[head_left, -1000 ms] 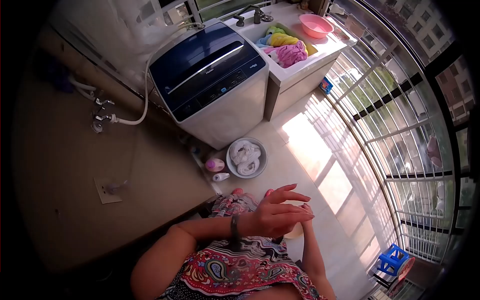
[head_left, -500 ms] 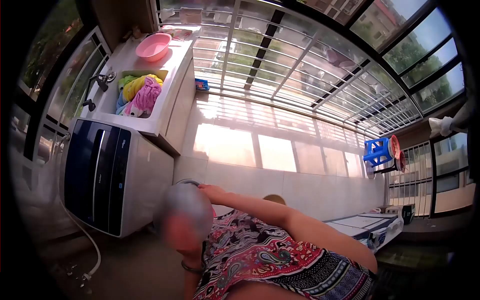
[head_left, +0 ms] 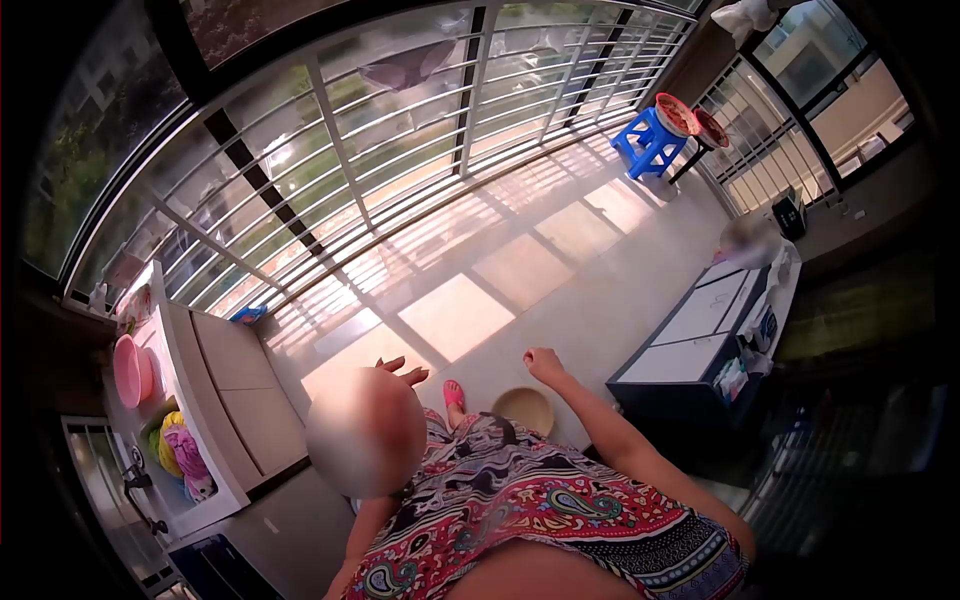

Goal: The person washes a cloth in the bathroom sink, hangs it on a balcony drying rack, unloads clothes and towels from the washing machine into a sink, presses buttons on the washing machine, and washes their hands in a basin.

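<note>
My left hand (head_left: 396,402) has its visible fingers stretched and spread apart, though a blur covers the palm, so I cannot tell whether anything lies against it. My right hand (head_left: 543,364) is loosely curled, fingertips drawn in together, with no object showing in it. Near that hand in the view, the round tan item (head_left: 523,411) sits on the pale floor (head_left: 560,335), beside my pink slipper (head_left: 454,393). The blue stool (head_left: 649,142) stands well apart, by the window bars (head_left: 400,130)

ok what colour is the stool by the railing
The stool is bright blue, seen best in the head view.
</note>
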{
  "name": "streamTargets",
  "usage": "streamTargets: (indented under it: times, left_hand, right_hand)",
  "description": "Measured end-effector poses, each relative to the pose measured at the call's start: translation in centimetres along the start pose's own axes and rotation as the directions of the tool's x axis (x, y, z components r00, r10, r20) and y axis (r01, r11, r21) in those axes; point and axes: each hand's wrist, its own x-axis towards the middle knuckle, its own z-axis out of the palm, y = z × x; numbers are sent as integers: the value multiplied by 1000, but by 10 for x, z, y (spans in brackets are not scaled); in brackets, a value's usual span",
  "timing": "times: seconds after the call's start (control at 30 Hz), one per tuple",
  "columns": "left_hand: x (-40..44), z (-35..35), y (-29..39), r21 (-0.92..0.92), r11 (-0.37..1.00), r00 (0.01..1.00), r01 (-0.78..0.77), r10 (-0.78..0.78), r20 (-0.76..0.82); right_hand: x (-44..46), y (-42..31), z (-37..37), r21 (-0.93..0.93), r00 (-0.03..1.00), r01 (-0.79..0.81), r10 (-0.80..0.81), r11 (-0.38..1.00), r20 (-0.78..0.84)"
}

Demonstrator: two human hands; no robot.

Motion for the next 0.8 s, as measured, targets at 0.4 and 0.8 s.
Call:
streamTargets:
  times: [0.4, 0.8]
  left_hand:
    - [325, 211, -27, 144, 907, 872, -396, 323, 368]
    - [677, 409, -91, -191, 978, 914, 85, 0, 405]
  right_hand:
    - [258, 24, -198, 604, 954, -116, 257, 789, -152]
    - [548, 110, -424, 829, 833, -81, 494, 553, -248]
